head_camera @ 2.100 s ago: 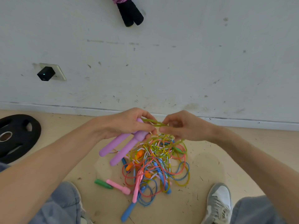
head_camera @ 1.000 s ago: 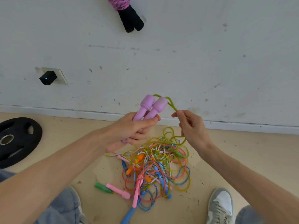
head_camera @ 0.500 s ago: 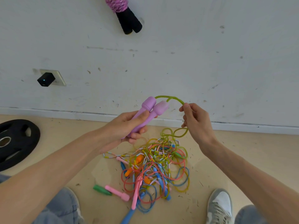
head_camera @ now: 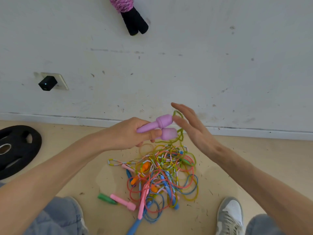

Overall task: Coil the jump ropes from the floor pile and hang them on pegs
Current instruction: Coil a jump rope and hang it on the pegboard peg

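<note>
Nearest, at five o'clock of the view, a grey-and-white trainer [head_camera: 230, 216] stands on the beige floor [head_camera: 254, 158]. Just beyond it, at six o'clock, the tangled pile of coloured jump ropes [head_camera: 160, 175] lies much as it did, with a green plastic handle [head_camera: 105, 199] and a pink plastic handle [head_camera: 122, 203] at its seven-o'clock edge. Above the pile the left hand [head_camera: 128, 133] keeps its grip closed round the two lilac plastic handles [head_camera: 163, 128], now tipped toward three o'clock rather than upward. The change is at the right hand [head_camera: 194, 131]. Half a second ago it pinched the thin yellow-green cord [head_camera: 180, 134]; now its grip is loosed, fingers straight and spread and blurred with motion. The cord runs close by the palm, though whether over the fingers I cannot tell. I judge this the start of winding: the cord trails down into the pile, so the coil is barely begun. Farther off, at nine o'clock, a black weight plate [head_camera: 15, 150] lies on the floor. On the scuffed white wall [head_camera: 220, 56], at twelve o'clock, a rope with black handles and pink cord [head_camera: 133, 19] already hangs, its peg out of view.
</note>
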Demonstrator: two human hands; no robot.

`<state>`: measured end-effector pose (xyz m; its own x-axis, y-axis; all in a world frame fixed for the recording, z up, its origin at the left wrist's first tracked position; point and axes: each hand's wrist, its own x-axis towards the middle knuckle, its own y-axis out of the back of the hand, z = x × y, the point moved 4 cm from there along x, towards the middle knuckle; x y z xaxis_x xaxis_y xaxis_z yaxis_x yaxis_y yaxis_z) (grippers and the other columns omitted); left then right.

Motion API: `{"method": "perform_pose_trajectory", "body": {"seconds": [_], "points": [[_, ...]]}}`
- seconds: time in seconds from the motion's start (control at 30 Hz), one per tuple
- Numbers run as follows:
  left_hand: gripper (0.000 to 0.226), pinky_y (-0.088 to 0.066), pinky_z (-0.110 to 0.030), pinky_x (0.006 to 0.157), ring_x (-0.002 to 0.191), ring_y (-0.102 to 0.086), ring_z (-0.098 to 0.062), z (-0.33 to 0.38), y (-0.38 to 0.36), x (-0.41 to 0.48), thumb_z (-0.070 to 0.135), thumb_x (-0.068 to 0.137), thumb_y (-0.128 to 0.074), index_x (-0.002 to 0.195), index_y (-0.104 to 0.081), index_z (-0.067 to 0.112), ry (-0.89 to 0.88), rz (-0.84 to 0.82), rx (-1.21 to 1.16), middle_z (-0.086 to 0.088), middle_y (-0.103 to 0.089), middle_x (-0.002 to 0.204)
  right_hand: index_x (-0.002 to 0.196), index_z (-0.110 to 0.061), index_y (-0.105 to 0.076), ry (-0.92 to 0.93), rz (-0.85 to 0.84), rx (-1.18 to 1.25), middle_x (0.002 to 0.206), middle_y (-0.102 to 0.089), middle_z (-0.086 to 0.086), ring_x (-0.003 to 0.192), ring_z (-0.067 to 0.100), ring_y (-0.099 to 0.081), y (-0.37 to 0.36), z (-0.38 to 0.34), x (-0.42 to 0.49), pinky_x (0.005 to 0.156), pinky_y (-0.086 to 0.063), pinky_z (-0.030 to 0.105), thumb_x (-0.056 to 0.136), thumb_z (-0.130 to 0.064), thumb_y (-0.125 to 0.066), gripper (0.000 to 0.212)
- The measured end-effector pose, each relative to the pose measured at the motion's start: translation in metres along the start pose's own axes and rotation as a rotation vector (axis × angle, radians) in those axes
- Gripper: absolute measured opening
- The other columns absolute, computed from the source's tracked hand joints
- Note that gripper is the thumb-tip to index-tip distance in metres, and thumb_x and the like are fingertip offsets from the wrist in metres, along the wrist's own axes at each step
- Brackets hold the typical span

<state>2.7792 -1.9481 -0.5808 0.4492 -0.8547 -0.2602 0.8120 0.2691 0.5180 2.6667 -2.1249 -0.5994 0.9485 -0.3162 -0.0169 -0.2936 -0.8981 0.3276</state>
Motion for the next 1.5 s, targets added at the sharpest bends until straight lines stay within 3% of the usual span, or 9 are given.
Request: {"method": "perform_pose_trajectory", "body": {"seconds": [0.1,0.23,0.33,0.43,0.67,0.93,1.17,1.33,1.5], "points": [[0.048,-0.036,-0.015,0.05,0.05,-0.047,-0.006,-0.002,0.004,0.0,0.062,0.083,-0.059,0.085,-0.071,0.016,0.003,-0.034,0.12,0.007,-0.053,0.055,0.139,-0.051,-0.054,0.084,-0.092,-0.13,0.149,-0.046,-0.024,0.139,-0.014,-0.037,-0.009,-0.006,-0.004,0.108,-0.03,0.014,0.095,-0.064,-0.053,0.046],[0.042,-0.034,-0.015,0.045,0.045,-0.042,-0.006,-0.011,0.001,0.001,0.061,0.086,-0.061,0.086,-0.07,0.02,0.044,-0.047,0.02,0.01,-0.051,0.054,0.099,-0.023,-0.069,0.027,-0.163,-0.023,0.085,-0.069,-0.005,0.079,0.01,-0.063,-0.014,-0.009,-0.002,0.074,-0.046,0.031,0.099,-0.051,-0.057,0.03],[0.044,-0.028,-0.017,0.042,0.045,-0.032,-0.009,-0.015,-0.005,-0.001,0.071,0.083,-0.058,0.085,-0.07,0.028,0.13,-0.073,-0.115,0.013,-0.044,0.056,0.094,-0.027,-0.068,0.05,-0.144,-0.01,0.08,-0.072,0.014,0.063,0.019,-0.065,-0.018,-0.006,0.0,0.065,-0.052,0.039,0.103,-0.048,-0.057,0.026],[0.046,-0.026,-0.016,0.042,0.045,-0.03,-0.007,-0.014,-0.019,-0.001,0.068,0.086,-0.057,0.095,-0.069,0.024,0.161,-0.068,-0.23,0.01,-0.041,0.059,0.088,-0.04,-0.068,0.11,0.005,-0.03,0.064,-0.067,-0.009,0.051,0.009,-0.056,-0.018,-0.006,-0.001,0.05,-0.046,0.025,0.106,-0.048,-0.051,0.027],[0.026,-0.044,-0.026,0.065,0.072,-0.052,-0.016,0.0,-0.02,-0.005,0.016,0.104,-0.058,0.12,-0.067,-0.001,0.061,-0.11,-0.327,-0.006,-0.054,0.078,0.095,-0.018,-0.071,0.072,0.025,-0.079,0.059,-0.056,-0.007,0.048,0.018,-0.048,0.003,-0.015,0.009,0.048,-0.043,0.032,0.105,-0.046,-0.053,0.035],[0.023,-0.024,-0.016,0.042,0.049,-0.026,-0.008,-0.002,-0.029,-0.005,0.054,0.091,-0.061,0.093,-0.075,0.035,0.067,-0.162,-0.402,0.006,-0.039,0.067,0.094,-0.02,-0.074,0.036,0.027,-0.06,0.061,-0.06,-0.004,0.051,0.017,-0.048,0.001,-0.009,0.007,0.051,-0.044,0.033,0.103,-0.052,-0.054,0.039],[0.03,-0.019,-0.017,0.042,0.049,-0.022,-0.006,-0.003,-0.025,-0.003,0.047,0.098,-0.056,0.104,-0.072,0.023,0.01,-0.166,-0.612,0.007,-0.032,0.067,0.099,-0.024,-0.076,-0.112,-0.074,0.292,0.073,-0.059,0.009,0.068,0.023,-0.058,0.011,0.008,0.011,0.079,-0.052,0.036,0.094,-0.076,-0.046,0.06],[0.031,-0.018,-0.016,0.042,0.048,-0.022,-0.004,-0.009,-0.007,0.005,0.044,0.101,-0.055,0.109,-0.068,0.018,0.049,0.073,-0.841,0.008,-0.033,0.066,0.116,-0.033,-0.066,-0.095,-0.147,-0.115,0.08,-0.068,0.01,0.087,0.021,-0.069,-0.02,0.041,-0.011,0.095,-0.05,0.044,0.106,-0.062,-0.022,0.054],[0.02,-0.042,-0.018,0.059,0.069,-0.066,-0.004,-0.014,-0.006,0.008,0.014,0.095,-0.069,0.106,-0.06,0.027,-0.05,0.261,-0.033,0.019,-0.067,0.083,0.109,-0.022,-0.044,0.069,-0.337,-0.802,0.088,-0.065,0.012,0.087,0.043,-0.062,-0.05,0.042,-0.026,0.077,-0.051,0.05,0.111,-0.046,-0.028,0.029]]}}
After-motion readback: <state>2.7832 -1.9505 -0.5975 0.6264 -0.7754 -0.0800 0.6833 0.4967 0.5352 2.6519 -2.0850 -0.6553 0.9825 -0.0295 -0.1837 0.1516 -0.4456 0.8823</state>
